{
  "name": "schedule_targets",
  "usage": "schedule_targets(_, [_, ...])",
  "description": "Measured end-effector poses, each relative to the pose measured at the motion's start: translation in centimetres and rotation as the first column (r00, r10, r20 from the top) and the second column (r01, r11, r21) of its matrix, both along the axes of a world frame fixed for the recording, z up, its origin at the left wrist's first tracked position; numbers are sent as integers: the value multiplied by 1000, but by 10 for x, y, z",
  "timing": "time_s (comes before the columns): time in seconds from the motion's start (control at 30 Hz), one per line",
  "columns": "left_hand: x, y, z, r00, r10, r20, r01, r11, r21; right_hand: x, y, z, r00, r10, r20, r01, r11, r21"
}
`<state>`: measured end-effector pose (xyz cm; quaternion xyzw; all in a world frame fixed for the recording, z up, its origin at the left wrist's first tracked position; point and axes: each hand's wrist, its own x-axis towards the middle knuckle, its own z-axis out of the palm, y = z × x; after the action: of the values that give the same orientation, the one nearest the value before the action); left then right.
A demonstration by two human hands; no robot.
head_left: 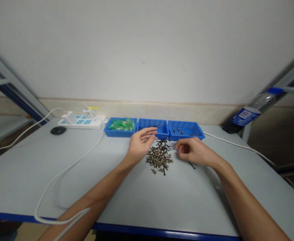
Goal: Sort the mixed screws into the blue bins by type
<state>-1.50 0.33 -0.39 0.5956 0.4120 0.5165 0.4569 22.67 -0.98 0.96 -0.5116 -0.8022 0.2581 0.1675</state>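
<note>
A loose pile of screws [159, 157], some dark and some brassy, lies on the table between my hands. My left hand [140, 143] is at the pile's upper left, in front of the middle blue bin [164, 134]. Its fingers stretch to the right, slightly apart, with nothing visible in them. To the right of the pile, my right hand [196, 151] has its fingers curled and the thumb brought to them. Whatever it may hold is too small to make out. One long dark screw [192, 165] lies just below that hand. Dark pieces lie in the middle bin, partly behind my left fingers.
The left bin [107, 132] holds green plastic pieces; the right bin [199, 131] has several small metal pieces. A power strip [96, 124] with white cables and a black disc [58, 130] are at the left. A cola bottle [246, 115] leans at the right by the frame.
</note>
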Motion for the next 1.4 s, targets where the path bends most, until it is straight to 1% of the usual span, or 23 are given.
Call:
schedule_targets(0.07, [0,0,0,1000,3,-16,-3,1000,8,5,0,4,998,-32,45,32,999,9])
schedule_targets(0.13, [-1,0,0,1000,5,-23,-4,1000,16,11,0,8,991,-58,124,55,998,25])
schedule_targets(0.23, [0,0,0,1000,3,-25,-2,1000,23,20,-3,11,971,-52,234,46,998,34])
schedule_targets(0.33, [0,0,0,1000,-6,-22,7,1000,23,29,-6,9,950,-13,312,13,1000,0])
schedule_targets(0.4, [0,-1,0,1000,-16,-19,16,1000,16,32,-7,7,938,-16,346,22,1000,-12])
schedule_targets(0.47, [1,-2,0,999,-23,-23,23,1000,6,31,-5,4,939,-32,343,40,999,-15])
schedule_targets(0.53, [2,-3,1,999,-24,-30,24,1000,-4,26,-3,3,957,-30,290,38,999,-23])
schedule_targets(0.6, [3,-4,1,999,-22,-40,22,1000,-9,19,-1,2,981,-11,194,16,1000,-24])
schedule_targets(0.67, [3,-4,1,998,-22,-51,22,1000,-3,12,0,2,998,7,64,-5,1000,-27])
schedule_targets(0.73, [3,-5,1,998,-26,-57,27,1000,8,5,0,1,995,7,-103,-13,998,-57])
schedule_targets(0.77, [3,-5,1,998,-35,-61,35,999,11,2,0,1,980,-7,-197,-10,996,-84])
schedule_targets(0.83, [3,-6,1,996,-55,-74,56,998,15,-6,-1,2,925,-57,-377,1,989,-147])
schedule_targets(0.93, [4,-8,2,992,-72,-102,75,997,23,-17,-3,3,819,-156,-553,41,976,-215])
schedule_targets(1.03, [6,-10,5,990,-79,-116,81,996,19,-24,-4,4,746,-221,-629,88,968,-237])
schedule_targets(1.2, [7,-15,11,982,-150,-112,151,988,5,-27,-4,2,679,-259,-687,135,964,-231])
schedule_targets(1.3, [6,-14,8,976,-209,-65,208,978,-17,-32,-4,-3,664,-261,-701,138,964,-227])
schedule_targets(1.4, [6,-11,3,973,-231,16,231,972,-52,-36,-3,-6,673,-248,-696,128,967,-221])
